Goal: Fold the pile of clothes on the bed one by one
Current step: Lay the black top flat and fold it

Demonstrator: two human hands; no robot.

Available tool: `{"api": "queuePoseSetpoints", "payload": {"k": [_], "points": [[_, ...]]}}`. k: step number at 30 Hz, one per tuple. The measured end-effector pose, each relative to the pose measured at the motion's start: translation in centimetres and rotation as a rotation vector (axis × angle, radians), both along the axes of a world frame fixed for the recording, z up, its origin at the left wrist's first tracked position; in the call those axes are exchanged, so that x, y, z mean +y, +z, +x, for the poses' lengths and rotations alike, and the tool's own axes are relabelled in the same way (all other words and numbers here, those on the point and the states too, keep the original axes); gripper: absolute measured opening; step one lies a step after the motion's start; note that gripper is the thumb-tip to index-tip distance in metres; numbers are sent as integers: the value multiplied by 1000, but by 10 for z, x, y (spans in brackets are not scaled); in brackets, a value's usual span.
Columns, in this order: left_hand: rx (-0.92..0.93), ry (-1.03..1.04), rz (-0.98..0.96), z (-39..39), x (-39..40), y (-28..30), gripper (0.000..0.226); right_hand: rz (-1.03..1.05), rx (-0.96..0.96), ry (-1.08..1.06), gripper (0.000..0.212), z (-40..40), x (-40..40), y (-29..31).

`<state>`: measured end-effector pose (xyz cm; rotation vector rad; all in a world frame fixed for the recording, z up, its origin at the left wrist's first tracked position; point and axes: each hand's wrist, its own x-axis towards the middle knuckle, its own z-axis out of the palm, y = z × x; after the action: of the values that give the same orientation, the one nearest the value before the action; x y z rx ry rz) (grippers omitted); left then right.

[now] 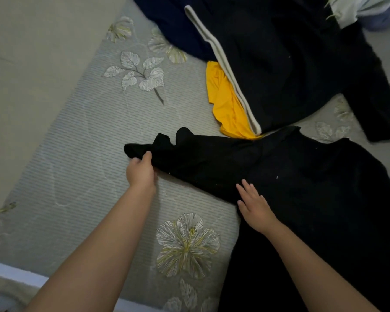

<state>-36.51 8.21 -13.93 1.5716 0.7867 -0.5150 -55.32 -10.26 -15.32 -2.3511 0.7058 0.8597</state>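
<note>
A black garment [302, 181] lies spread across the bed, one sleeve stretched out to the left. My left hand [141, 171] grips the end of that sleeve near its cuff. My right hand [254, 204] lies flat with straight fingers on the garment's body near its lower edge. Behind it lies the pile: a dark navy garment [279, 64] with a pale stripe [223, 64], and a yellow garment [227, 109] partly tucked beneath it.
The bed [88, 154] has a grey ribbed cover printed with leaves and flowers. Its left edge meets a pale floor [32, 64]. Light-coloured clothes [358, 10] sit at the top right corner. A white bed edge [9, 271] shows at the lower left.
</note>
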Motion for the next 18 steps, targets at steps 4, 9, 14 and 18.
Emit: {"api": "queuePoseSetpoints", "payload": {"k": [4, 9, 14, 18], "points": [[-213, -202, -41, -17, -28, 20, 24, -79, -22, -95, 48, -17, -18, 11], [-613, -560, 223, -49, -89, 54, 26, -32, -56, -398, 48, -72, -58, 29], [-1096, -1022, 252, -114, -179, 81, 22, -63, -181, -659, 46, -151, -106, 54], [-1096, -1819, 211, -201, -230, 59, 38, -176, -301, -841, 39, -214, -145, 61]]}}
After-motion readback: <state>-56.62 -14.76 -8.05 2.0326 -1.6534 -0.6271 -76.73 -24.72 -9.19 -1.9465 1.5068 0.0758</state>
